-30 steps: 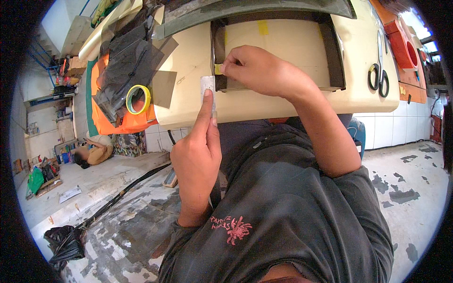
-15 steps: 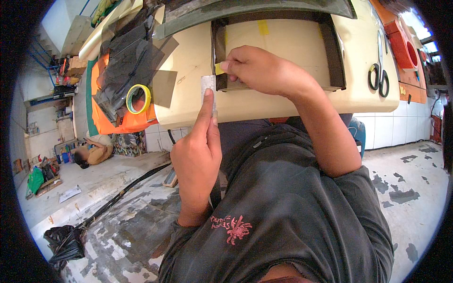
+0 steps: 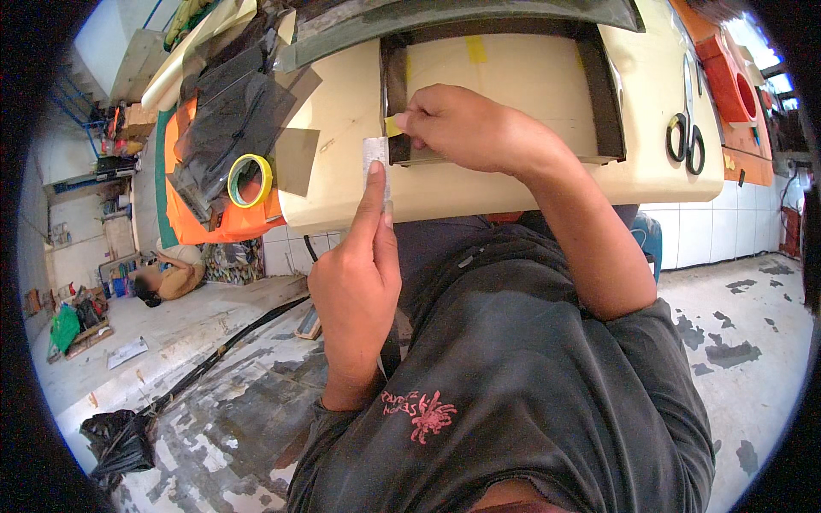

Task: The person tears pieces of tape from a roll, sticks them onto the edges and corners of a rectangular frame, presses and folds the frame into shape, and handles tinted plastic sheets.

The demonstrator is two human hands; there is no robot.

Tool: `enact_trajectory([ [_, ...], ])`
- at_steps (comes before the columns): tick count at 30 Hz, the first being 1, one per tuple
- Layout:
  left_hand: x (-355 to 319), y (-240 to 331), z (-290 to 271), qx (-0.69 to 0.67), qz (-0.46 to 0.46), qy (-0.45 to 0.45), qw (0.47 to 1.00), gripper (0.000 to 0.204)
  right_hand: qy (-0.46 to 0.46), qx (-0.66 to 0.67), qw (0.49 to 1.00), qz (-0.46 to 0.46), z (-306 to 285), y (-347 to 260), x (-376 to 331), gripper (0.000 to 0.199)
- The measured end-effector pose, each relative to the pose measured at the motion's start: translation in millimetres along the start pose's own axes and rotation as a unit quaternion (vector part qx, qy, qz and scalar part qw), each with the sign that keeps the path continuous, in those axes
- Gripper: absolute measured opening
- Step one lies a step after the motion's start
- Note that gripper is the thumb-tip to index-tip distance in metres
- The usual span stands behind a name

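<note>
My left hand (image 3: 357, 269) is closed on a short silver strip that looks like a steel ruler (image 3: 375, 150), with the index finger stretched along it. The strip's end stands close beside the left wall of a shallow dark frame (image 3: 605, 103). Between thumb and fingers my right hand (image 3: 457, 128) pinches a small piece of yellow tape (image 3: 392, 126) at that same wall, near its front corner. Another yellow tape piece (image 3: 476, 50) sticks at the frame's far side. A roll of yellow tape (image 3: 250, 180) lies left of my hands.
Cream sheeting (image 3: 342, 201) covers the table. Dark translucent sheets (image 3: 227, 128) pile up at the left over orange material (image 3: 239, 224). Black-handled scissors (image 3: 686, 141) lie right of the frame, near a red holder (image 3: 727, 85). A dark panel (image 3: 479, 27) spans the far side. Another person (image 3: 175, 275) is low at far left.
The dark frame has shifted very slightly left, along with the yellow tape in my right hand. My left hand and the ruler have barely moved.
</note>
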State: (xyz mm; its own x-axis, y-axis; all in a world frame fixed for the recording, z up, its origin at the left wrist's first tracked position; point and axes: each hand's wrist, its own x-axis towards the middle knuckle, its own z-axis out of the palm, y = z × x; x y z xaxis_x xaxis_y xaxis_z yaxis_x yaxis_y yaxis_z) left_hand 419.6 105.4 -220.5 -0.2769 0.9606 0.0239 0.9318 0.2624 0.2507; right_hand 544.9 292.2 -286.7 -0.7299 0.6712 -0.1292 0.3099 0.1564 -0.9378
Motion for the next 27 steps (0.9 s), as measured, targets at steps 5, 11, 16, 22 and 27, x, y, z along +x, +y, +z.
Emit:
enact_trajectory([
  [5,0.5,2.2,0.3,0.004,-0.004,-0.006,1.0,0.052,-0.006,-0.011,1.0,0.002,-2.7,-4.7,-2.1,0.043],
  [11,1.3,3.1,1.9,-0.004,-0.005,-0.007,1.0,0.053,0.002,-0.029,1.0,0.002,-3.7,-4.0,-4.7,0.042],
  [16,1.6,2.7,4.5,0.001,-0.003,-0.002,1.0,0.052,0.0,-0.028,1.0,0.001,-5.5,-5.5,-5.4,0.042],
  [22,2.2,3.5,4.6,-0.005,0.0,-0.001,1.0,0.052,0.009,-0.028,1.0,-0.011,-5.2,-1.4,-4.5,0.043],
  [27,3.0,5.8,4.3,0.003,-0.004,-0.005,1.0,0.052,0.005,-0.032,0.999,-0.01,-5.5,0.3,-3.5,0.043],
])
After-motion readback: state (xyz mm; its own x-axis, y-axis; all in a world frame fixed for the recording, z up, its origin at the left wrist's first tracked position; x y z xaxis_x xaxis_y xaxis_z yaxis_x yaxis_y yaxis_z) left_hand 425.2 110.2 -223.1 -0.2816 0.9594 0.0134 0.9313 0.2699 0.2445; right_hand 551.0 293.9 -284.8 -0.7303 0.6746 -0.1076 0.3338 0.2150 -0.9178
